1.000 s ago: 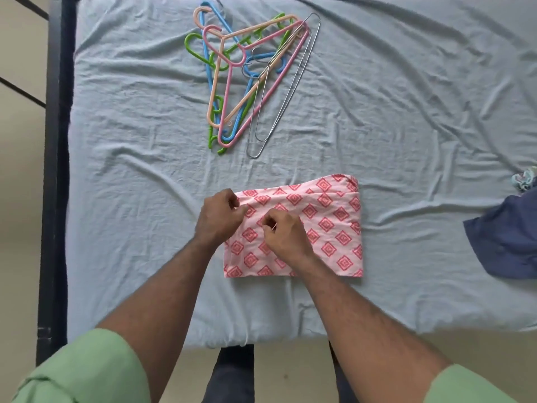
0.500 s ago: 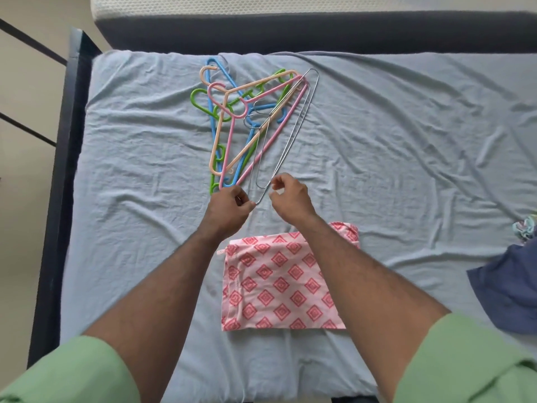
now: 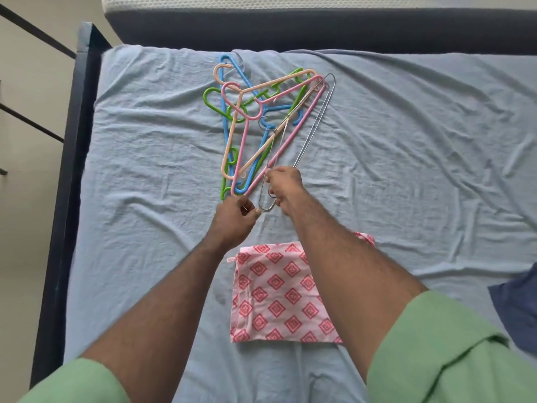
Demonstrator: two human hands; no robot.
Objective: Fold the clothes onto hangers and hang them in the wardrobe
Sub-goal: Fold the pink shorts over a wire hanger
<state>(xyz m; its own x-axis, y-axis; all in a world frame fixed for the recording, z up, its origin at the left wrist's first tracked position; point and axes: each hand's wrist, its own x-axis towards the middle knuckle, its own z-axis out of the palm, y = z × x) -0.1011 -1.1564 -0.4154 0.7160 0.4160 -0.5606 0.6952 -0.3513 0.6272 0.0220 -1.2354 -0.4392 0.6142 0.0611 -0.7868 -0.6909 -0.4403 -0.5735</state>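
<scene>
A pile of hangers lies on the bed: blue (image 3: 225, 117), green (image 3: 210, 96), peach (image 3: 232, 132), pink (image 3: 290, 141) and a thin wire hanger (image 3: 312, 135). My right hand (image 3: 286, 184) grips the wire hanger near its closest end. My left hand (image 3: 234, 218) sits with curled fingers just below the pink hanger's corner, its thumb and fingertips pinching the wire hanger's tip. A folded pink cloth with a red diamond print (image 3: 279, 295) lies on the sheet below my forearms, partly hidden by my right arm.
The bed has a wrinkled light blue sheet (image 3: 145, 170) and a dark frame (image 3: 69, 170) along the left edge, with a dark headboard (image 3: 319, 27) at the far side. A dark blue garment (image 3: 520, 309) lies at the right edge.
Both hands left the folded pink cloth and reached forward to the hanger pile. They now hold the near end of the wire hanger. The view tilted up toward the headboard.
</scene>
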